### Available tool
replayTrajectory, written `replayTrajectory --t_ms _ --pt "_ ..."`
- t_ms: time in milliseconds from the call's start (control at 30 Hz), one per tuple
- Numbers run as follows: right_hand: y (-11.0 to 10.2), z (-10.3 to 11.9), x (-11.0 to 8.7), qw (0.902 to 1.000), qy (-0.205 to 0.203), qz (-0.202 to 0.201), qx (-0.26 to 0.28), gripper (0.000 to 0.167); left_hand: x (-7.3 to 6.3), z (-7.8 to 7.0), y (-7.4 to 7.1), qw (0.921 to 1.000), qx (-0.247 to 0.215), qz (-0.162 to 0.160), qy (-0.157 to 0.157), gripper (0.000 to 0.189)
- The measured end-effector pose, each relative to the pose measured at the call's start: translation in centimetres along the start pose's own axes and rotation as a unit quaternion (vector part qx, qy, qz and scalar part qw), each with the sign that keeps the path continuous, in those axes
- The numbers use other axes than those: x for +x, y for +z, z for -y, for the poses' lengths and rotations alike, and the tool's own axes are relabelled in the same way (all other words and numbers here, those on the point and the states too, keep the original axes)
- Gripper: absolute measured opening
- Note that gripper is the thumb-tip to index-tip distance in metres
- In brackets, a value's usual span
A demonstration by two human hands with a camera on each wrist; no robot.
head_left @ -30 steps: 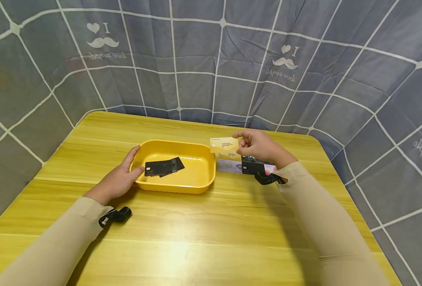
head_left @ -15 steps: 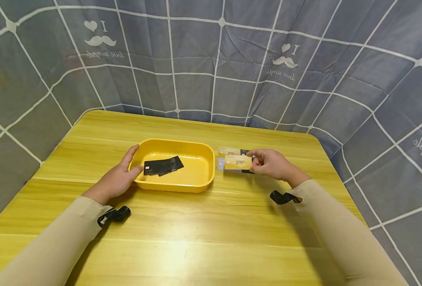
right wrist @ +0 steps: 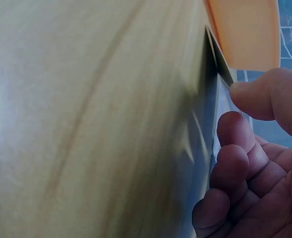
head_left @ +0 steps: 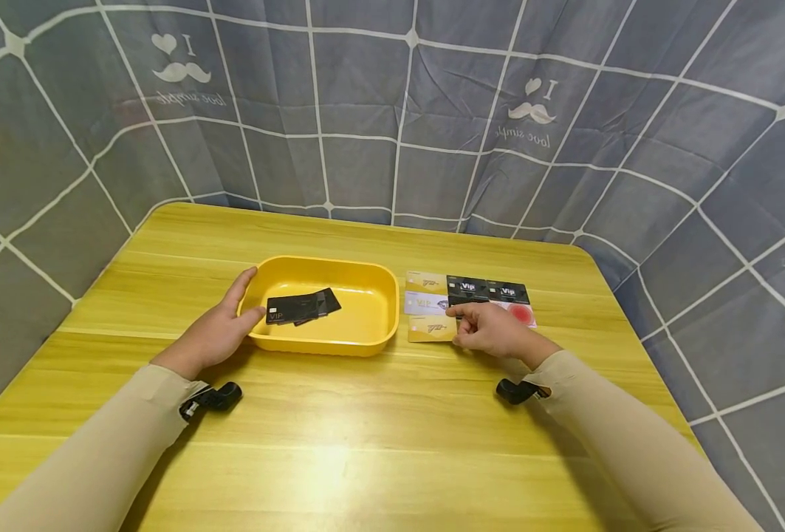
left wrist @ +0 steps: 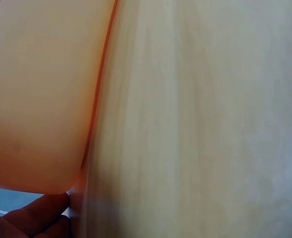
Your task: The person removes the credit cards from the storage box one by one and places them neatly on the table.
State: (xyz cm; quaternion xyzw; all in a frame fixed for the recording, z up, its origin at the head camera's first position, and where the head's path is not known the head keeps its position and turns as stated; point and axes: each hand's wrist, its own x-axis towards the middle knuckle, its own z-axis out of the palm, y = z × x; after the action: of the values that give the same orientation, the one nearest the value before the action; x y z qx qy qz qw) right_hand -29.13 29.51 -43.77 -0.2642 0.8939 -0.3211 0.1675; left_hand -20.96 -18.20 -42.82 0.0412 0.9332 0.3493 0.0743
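Observation:
My left hand (head_left: 214,331) holds the left end of a yellow plastic tray (head_left: 328,349), thumb over the rim. In the left wrist view its fingers (left wrist: 39,214) show below the tray's wall. Several black VIP cards (head_left: 291,309) lie overlapped inside the tray. To the right, my right hand (head_left: 498,331) pinches the right edge of a gold card (head_left: 428,329) between thumb and index finger, low over the table at the front of a card layout. The right wrist view shows the thumb against the card's edge, with the other fingers curled loosely.
Behind the held card lie a lilac VIP card (head_left: 422,302) and another gold card (head_left: 425,281). Black VIP cards (head_left: 507,290) and a pink-and-red card (head_left: 520,314) lie to the right, partly covered by my hand. A grey checked curtain (head_left: 365,96) surrounds the wooden table (head_left: 326,443).
The right hand has carried the gold card from above the back of the layout toward me and down, to a spot in front of the lilac card. The left hand stays on the tray.

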Motion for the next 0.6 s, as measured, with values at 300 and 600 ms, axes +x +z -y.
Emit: replayTrajectory --t_ms 300,600 --pt "0.8 0.1 0.1 0.9996 0.011 -0.007 -0.024 0.051 0.0 0.0 0.0 1.0 -0.003 0.001 0.002 0.078" --pt "1.5 0.3 0.2 0.9976 0.002 -0.012 -0.069 0.052 0.0 0.2 0.1 1.0 -0.005 0.0 0.004 0.078"
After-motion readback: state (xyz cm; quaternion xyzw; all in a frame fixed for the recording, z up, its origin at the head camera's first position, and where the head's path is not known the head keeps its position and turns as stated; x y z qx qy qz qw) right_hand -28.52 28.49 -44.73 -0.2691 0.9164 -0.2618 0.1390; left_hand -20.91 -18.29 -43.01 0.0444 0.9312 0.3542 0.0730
